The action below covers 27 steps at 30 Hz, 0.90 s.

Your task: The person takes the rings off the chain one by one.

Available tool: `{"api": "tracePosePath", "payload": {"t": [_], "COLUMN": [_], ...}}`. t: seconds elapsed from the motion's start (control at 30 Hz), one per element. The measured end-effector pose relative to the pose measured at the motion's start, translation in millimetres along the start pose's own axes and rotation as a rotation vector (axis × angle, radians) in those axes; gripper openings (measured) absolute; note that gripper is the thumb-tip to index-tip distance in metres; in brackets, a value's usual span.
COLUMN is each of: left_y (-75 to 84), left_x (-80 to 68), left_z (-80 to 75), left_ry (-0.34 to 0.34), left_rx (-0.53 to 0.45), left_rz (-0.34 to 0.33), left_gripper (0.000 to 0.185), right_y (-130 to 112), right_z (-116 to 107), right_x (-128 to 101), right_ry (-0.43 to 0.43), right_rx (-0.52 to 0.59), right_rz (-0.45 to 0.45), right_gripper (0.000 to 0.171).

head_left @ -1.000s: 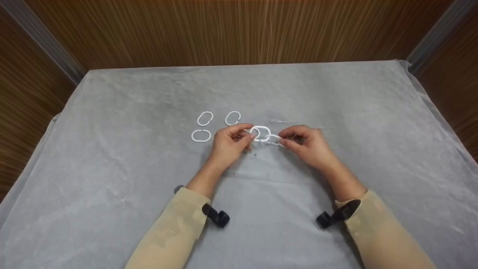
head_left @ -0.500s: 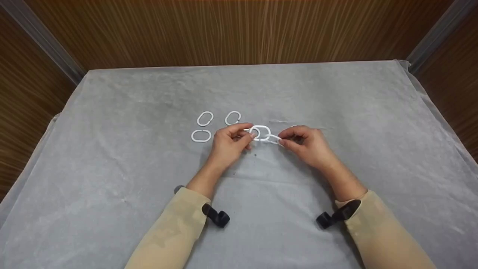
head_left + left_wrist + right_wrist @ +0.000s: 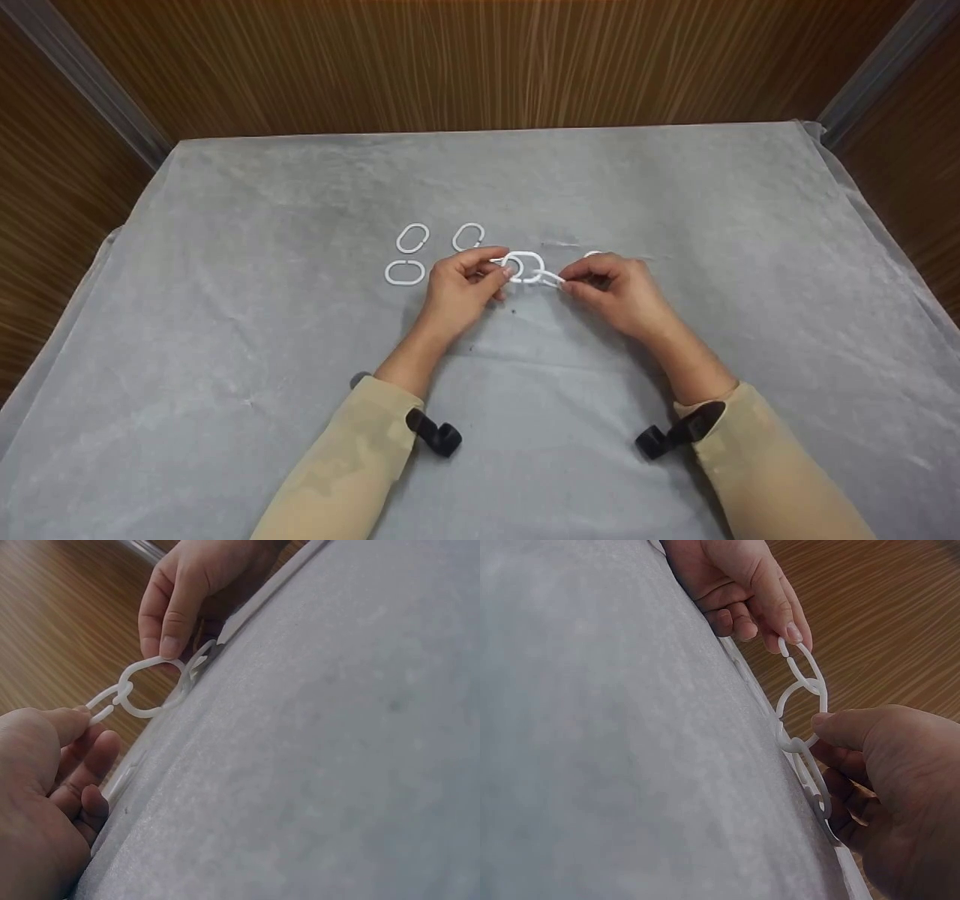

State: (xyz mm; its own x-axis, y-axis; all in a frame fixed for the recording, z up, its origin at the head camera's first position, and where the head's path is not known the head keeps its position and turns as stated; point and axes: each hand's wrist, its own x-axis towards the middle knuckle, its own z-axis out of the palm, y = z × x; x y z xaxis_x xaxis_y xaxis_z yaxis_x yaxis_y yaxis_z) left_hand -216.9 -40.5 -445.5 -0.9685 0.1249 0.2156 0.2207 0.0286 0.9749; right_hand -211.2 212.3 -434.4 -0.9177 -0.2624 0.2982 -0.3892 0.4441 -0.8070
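My left hand (image 3: 461, 289) pinches a white plastic chain link (image 3: 534, 257) between thumb and fingers. That link has a narrow gap in its side and hooks through a second link (image 3: 150, 714). My right hand (image 3: 619, 292) pinches this second link, the thumb on its rim. From it hangs a third link (image 3: 821, 791), mostly behind the right hand in the head view, where only an edge of white shows above the fingers. Another white curve (image 3: 495, 261) shows by my left fingertips; whether it is joined I cannot tell.
Three loose white links lie on the grey cloth (image 3: 315, 360) left of the hands: one link (image 3: 412, 238) at the back, one link (image 3: 405, 272) nearer, one link (image 3: 469, 236) partly behind the left fingers. Wood-grain panels (image 3: 480, 67) stand behind the table.
The link in my right hand has tilted a little, and a white edge has come into view above the right fingers. My left hand stays nearly still; the loose links have not moved.
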Motion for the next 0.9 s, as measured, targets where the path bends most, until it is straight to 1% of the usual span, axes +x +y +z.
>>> {"api": "tracePosePath", "payload": {"t": [0.5, 0.73, 0.9], "left_y": [0.3, -0.7, -1.1], "left_x": [-0.5, 0.1, 0.5], "left_z": [0.0, 0.9, 1.5], "left_ry": [0.004, 0.009, 0.009], "left_rx": [0.003, -0.007, -0.008], "left_rz": [0.001, 0.008, 0.014], "left_gripper": [0.026, 0.026, 0.026], "right_y": [1.4, 1.5, 1.6], "right_z": [-0.5, -0.9, -0.9], "right_x": [0.1, 0.1, -0.1], "right_ry": [-0.015, -0.032, -0.034], "right_rx": [0.009, -0.025, -0.044], "right_rz": [-0.02, -0.027, -0.022], "right_gripper": [0.012, 0.014, 0.012]}}
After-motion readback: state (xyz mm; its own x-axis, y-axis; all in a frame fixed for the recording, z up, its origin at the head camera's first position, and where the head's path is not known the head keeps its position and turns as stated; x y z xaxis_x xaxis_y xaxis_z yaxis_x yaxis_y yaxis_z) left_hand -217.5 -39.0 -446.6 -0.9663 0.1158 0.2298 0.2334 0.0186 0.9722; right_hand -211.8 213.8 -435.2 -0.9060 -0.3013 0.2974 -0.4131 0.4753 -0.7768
